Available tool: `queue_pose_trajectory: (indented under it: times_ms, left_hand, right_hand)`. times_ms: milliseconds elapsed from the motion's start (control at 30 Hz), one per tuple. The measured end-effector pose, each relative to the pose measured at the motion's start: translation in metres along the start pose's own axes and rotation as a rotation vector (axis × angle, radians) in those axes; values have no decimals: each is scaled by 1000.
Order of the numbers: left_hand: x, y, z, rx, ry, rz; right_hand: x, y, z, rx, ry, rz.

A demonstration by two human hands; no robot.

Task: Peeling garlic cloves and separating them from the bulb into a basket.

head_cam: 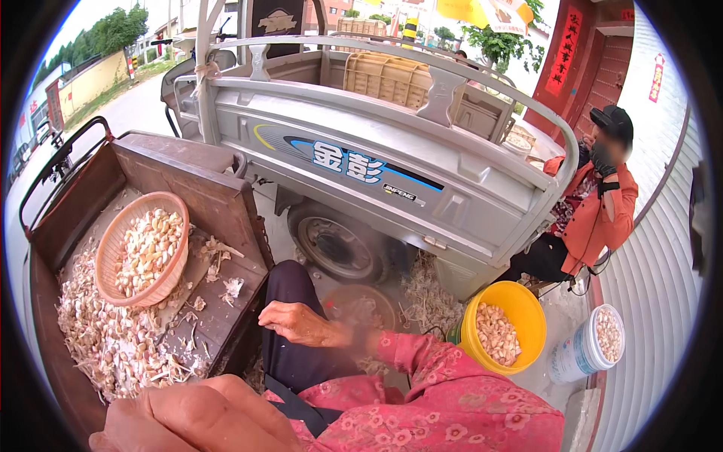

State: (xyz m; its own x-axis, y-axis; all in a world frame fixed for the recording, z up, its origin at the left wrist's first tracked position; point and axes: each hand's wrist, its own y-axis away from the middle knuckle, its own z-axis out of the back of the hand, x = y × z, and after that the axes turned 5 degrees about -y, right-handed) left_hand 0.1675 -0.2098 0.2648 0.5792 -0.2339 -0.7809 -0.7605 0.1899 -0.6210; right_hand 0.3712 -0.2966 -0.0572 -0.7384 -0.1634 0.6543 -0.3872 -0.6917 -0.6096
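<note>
My right hand (296,323) rests over my dark-trousered thigh, fingers curled; whether something small is between the fingertips cannot be told. Large and close at the bottom edge is my left hand (197,415), knuckles toward the camera, its fingertips hidden. Beyond it, a metal cart bed (226,305) holds a heap of garlic cloves and papery skins (107,333). A round plastic basket (179,257) full of peeled-looking garlic cloves (149,248) sits tilted on that heap. Loose skins and stalks lie on the bed's bare metal.
A grey cargo tricycle (339,130) with plastic crates (387,79) stands ahead. To the right are a yellow bucket (531,316) and a white bucket (576,353), both with cloves. A person in an orange jacket (618,209) sits beyond. A round basin (339,294) and garlic skins lie below.
</note>
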Motion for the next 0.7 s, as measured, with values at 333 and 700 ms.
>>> queue_pose_trajectory:
  times_ms: [333, 700]
  left_hand:
    - [10, -52, -23, 181, 3, -143]
    - [53, -55, -13, 371, 59, -524]
  right_hand:
    - [-23, 28, -14, -72, -5, -83]
    - [19, 14, 34, -118, -52, -54]
